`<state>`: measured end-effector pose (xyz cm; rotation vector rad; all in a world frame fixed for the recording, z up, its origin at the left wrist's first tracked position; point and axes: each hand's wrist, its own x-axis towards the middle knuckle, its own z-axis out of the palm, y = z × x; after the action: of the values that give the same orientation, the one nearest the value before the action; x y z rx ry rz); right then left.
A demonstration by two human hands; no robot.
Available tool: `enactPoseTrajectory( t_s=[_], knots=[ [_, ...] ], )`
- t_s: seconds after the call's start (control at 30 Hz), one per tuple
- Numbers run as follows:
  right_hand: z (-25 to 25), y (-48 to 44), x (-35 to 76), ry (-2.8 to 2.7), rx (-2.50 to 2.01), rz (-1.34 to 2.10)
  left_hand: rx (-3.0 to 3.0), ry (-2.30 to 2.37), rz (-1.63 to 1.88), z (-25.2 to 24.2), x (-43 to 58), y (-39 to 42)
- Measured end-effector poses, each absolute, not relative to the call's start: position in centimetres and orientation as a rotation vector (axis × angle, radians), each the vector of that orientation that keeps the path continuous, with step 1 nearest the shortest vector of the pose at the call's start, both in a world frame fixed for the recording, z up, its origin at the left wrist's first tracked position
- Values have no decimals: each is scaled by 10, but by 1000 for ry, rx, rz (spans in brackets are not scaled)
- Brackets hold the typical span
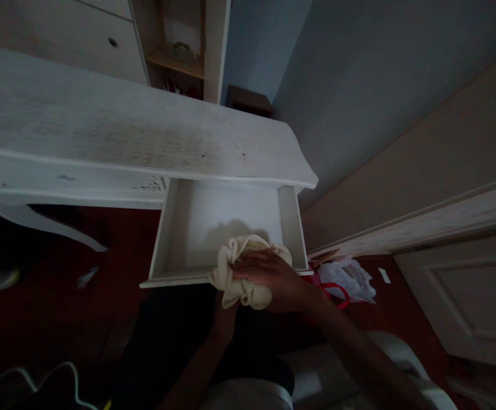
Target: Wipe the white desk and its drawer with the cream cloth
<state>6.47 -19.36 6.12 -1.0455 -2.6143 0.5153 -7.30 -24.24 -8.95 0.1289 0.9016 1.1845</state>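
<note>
A cream cloth [237,273] lies bunched over the front edge of a pulled-out white drawer [230,210]. My right hand [269,276] presses on the cloth from above, its fingers curled into the folds. Below the drawer front, my left hand [227,313] reaches up to the underside of the cloth; its fingers are hidden there. Inside the drawer, only a dark shadow shows on the pale bottom. The drawer belongs to a white table [248,136] with a curved edge and dark scuffs on its top.
To the right stand a wall [371,102] and a white panelled door [474,285]. A clear plastic bag [348,279] sits on the red floor beside something with a red strap. A white chair [397,353] is close behind my right arm. Shelves [179,62] rise beyond the table.
</note>
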Motion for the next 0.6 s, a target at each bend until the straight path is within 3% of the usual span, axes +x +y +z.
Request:
enactPoseTrajectory(
  t_s=[0.27, 0.6],
  knots=[
    [60, -200, 143, -2487, -1133, 558, 198, 872, 1048, -71, -80, -234],
    [57, -131, 174, -2930, -991, 49, 240, 871, 1030, -76, -83, -233]
  ],
)
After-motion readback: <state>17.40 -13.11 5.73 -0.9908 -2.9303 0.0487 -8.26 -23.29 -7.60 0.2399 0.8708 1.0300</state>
